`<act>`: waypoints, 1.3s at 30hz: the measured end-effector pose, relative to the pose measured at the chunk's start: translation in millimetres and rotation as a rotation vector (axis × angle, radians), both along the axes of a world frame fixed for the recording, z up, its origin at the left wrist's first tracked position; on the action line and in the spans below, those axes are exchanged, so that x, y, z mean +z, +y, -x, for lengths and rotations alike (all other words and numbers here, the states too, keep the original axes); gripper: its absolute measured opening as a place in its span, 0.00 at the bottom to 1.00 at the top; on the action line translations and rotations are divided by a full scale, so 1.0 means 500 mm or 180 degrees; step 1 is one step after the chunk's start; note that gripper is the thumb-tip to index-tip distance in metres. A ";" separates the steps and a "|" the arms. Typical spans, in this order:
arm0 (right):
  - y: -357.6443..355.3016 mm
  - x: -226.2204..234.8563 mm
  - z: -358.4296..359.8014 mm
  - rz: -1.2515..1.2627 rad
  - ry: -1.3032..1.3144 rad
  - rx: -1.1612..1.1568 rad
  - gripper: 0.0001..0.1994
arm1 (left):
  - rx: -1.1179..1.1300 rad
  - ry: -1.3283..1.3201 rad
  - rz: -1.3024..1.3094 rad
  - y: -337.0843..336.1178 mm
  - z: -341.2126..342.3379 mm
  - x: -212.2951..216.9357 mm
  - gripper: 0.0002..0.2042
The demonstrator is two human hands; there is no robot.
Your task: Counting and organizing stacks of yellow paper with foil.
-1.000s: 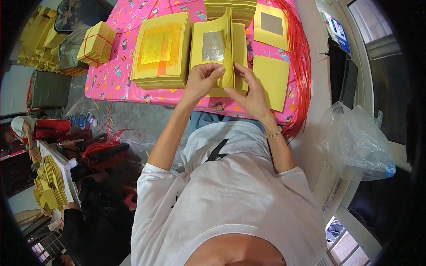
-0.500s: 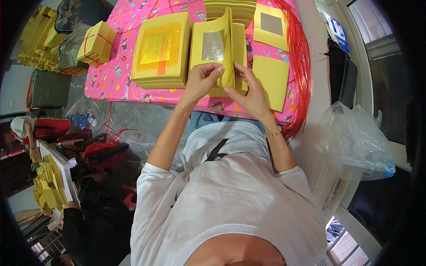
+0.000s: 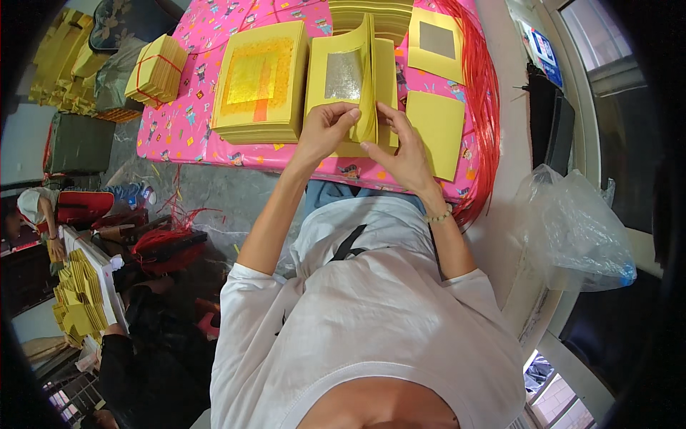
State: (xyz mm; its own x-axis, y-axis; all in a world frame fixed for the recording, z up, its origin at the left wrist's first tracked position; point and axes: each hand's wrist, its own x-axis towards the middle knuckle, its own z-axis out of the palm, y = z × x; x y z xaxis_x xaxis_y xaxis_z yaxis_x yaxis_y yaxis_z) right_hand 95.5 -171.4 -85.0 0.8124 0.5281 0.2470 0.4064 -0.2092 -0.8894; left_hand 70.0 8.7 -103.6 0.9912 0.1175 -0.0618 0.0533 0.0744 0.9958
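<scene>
The left hand point(image 3: 325, 132) has its thumb against the raised yellow sheets point(image 3: 367, 79), its fingers curled; whether it pinches them I cannot tell. The right hand point(image 3: 409, 154) has thumb and forefinger spread apart, the forefinger at the sheets' right side. These sheets stand on edge on the near-middle paper stack, between a silver-squared sheet point(image 3: 343, 74) on the left and plain paper on the right; they lie flat on neither side, so the handling looks partway through. How many are done cannot be told. Left stands a squared stack with a gold panel point(image 3: 250, 79); right, two loose sheets point(image 3: 436, 132) and red strands point(image 3: 483, 114). Only the far-left bundle point(image 3: 155, 69) is visibly tied.
</scene>
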 end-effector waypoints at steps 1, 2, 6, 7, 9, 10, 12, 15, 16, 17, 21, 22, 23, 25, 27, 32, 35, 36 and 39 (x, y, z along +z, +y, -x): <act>0.000 0.001 0.000 -0.0003 -0.0014 -0.0007 0.33 | -0.0004 0.0039 -0.0008 0.000 0.000 0.000 0.09; 0.000 0.001 0.000 -0.0003 -0.0015 -0.0006 0.33 | -0.0003 0.0038 -0.0008 0.000 0.000 -0.001 0.09; 0.000 -0.003 -0.001 -0.0041 -0.0018 0.0001 0.33 | 0.0009 -0.0068 -0.0033 -0.002 -0.001 0.001 0.09; 0.000 -0.005 -0.001 -0.0073 -0.0027 0.0013 0.33 | -0.0004 -0.0051 -0.0023 -0.002 -0.001 0.003 0.09; -0.001 -0.008 -0.003 -0.0057 -0.0025 0.0011 0.33 | -0.0010 -0.0058 0.0004 -0.004 -0.001 0.003 0.09; 0.000 -0.009 -0.003 -0.0043 -0.0022 0.0011 0.33 | -0.0014 -0.0064 0.0030 -0.003 -0.001 0.003 0.09; 0.001 -0.006 -0.002 -0.0049 -0.0012 0.0017 0.33 | -0.0016 -0.0058 0.0030 0.000 0.000 -0.001 0.09; 0.000 -0.010 -0.003 -0.0043 -0.0020 0.0007 0.33 | -0.0015 -0.0057 0.0020 -0.002 -0.001 -0.001 0.10; 0.000 -0.011 -0.003 -0.0036 -0.0036 0.0000 0.33 | -0.0002 -0.0061 0.0004 -0.002 -0.001 -0.001 0.10; 0.000 -0.011 -0.004 -0.0037 -0.0036 0.0001 0.33 | -0.0001 -0.0061 0.0003 -0.001 -0.001 -0.002 0.10; 0.000 -0.009 -0.003 -0.0042 -0.0027 -0.0005 0.32 | 0.0002 -0.0013 0.0028 -0.001 -0.001 -0.001 0.09; 0.000 -0.008 -0.003 -0.0043 -0.0043 -0.0007 0.32 | 0.0021 -0.0021 0.0063 -0.002 -0.002 0.001 0.08; 0.000 -0.009 -0.003 -0.0044 -0.0042 -0.0008 0.32 | 0.0021 -0.0021 0.0062 -0.001 -0.002 0.002 0.08; 0.001 -0.010 -0.003 -0.0077 0.0001 -0.0016 0.32 | -0.0023 0.0076 0.0081 0.002 -0.002 0.007 0.08; 0.000 -0.008 -0.003 -0.0063 -0.0023 -0.0010 0.32 | -0.0023 0.0077 0.0094 0.000 -0.001 0.014 0.08; -0.001 -0.008 -0.001 -0.0117 0.0032 0.0012 0.32 | -0.0010 0.0004 0.0187 -0.003 0.002 0.013 0.08; -0.003 -0.009 -0.002 -0.0109 0.0042 0.0030 0.32 | -0.0004 0.0014 0.0174 -0.003 0.002 0.009 0.08; -0.003 -0.007 -0.002 -0.0096 0.0044 0.0034 0.32 | -0.0003 -0.0015 0.0177 -0.003 0.002 0.008 0.08; -0.005 -0.006 -0.002 -0.0051 0.0021 0.0021 0.32 | 0.0008 -0.0006 0.0181 -0.006 0.004 0.014 0.09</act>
